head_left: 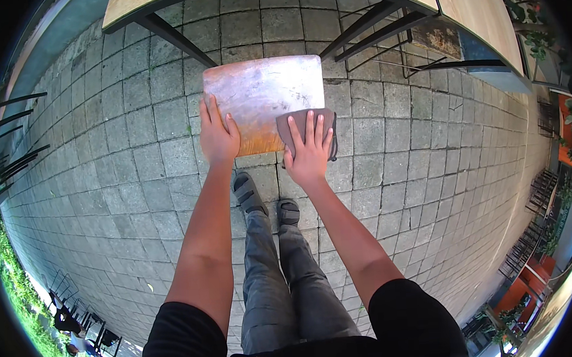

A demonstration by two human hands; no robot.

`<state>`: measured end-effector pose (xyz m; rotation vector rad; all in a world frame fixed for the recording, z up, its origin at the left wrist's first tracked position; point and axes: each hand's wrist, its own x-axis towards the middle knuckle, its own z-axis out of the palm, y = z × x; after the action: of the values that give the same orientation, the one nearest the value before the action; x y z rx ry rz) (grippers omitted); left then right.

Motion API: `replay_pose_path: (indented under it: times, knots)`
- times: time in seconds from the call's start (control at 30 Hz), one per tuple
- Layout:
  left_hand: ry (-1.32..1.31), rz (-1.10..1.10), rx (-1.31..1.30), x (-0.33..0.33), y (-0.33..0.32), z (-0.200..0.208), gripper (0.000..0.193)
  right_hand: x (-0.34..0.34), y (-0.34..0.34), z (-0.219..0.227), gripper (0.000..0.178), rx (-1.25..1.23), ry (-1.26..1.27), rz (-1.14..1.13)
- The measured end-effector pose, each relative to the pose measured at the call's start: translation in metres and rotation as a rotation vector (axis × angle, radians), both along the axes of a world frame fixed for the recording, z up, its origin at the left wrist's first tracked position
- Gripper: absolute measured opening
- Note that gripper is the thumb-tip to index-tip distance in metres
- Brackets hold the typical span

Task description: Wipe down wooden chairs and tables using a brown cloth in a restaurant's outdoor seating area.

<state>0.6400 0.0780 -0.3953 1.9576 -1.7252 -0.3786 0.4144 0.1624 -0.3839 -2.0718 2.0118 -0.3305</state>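
A rectangular wooden seat or board (255, 89) with rounded corners lies below me, orange-brown near me and washed with bright glare toward its far side. What supports it is hidden. My left hand (220, 133) rests on its left edge, fingers stretched out and the thumb apart on the top. Over the near right corner is a folded brown-grey cloth (285, 121) with a dark edging that hangs past the side. My right hand (309, 153) presses this cloth onto the surface, fingers spread across it.
A wooden table (147, 3) with dark metal legs stands just beyond the board, with another tabletop (478, 13) to its right. Grey paving tiles (151, 205) cover the ground. My sandalled feet (248, 192) are close below the board. Stacked chairs (540, 191) stand at the far right.
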Motion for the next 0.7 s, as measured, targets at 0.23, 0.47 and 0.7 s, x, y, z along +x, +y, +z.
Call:
replay_pose_path:
  times: [0.23,0.47,0.7]
  knots:
    - [0.003,0.009,-0.011,-0.002,0.003,-0.003,0.063,0.018,-0.018,-0.001,0.078,0.010,0.076,-0.002]
    - [0.003,0.020,-0.004,-0.002,0.004,-0.002,0.063,0.024,-0.129,-0.001,0.078,-0.061,0.159,-0.069]
    - [0.013,0.020,-0.022,0.005,0.007,-0.002,0.063,0.037,-0.207,0.015,0.076,0.144,0.233,0.006]
